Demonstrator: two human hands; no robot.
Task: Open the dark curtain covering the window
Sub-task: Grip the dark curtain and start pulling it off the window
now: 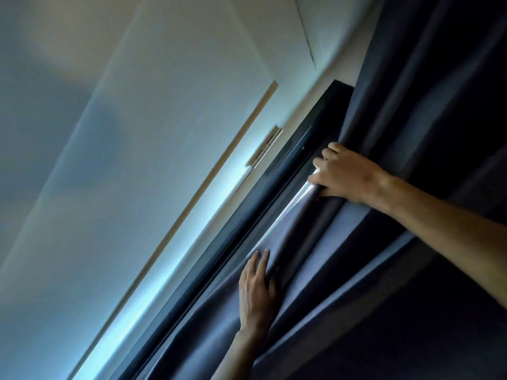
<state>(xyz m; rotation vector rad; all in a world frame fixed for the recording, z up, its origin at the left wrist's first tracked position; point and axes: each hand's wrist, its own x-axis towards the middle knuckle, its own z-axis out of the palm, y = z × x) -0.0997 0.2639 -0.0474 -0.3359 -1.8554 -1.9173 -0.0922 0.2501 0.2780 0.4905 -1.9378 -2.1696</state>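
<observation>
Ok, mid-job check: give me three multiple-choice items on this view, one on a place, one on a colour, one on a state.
1. Where does the right hand grip the curtain?
A. at its edge by the window frame
B. at its bottom hem
C. on a rod

2. What colour is the curtain?
A. white
B. dark blue-grey
C. red

3. How far open is the curtain?
A. fully open
B. only a narrow bright gap
C. taken down

Answers: 1 A, its fingers curl round the fabric edge beside the frame, above the left hand; 2 B, the folds read dark blue-grey; 3 B, light shows only in a slit.
</observation>
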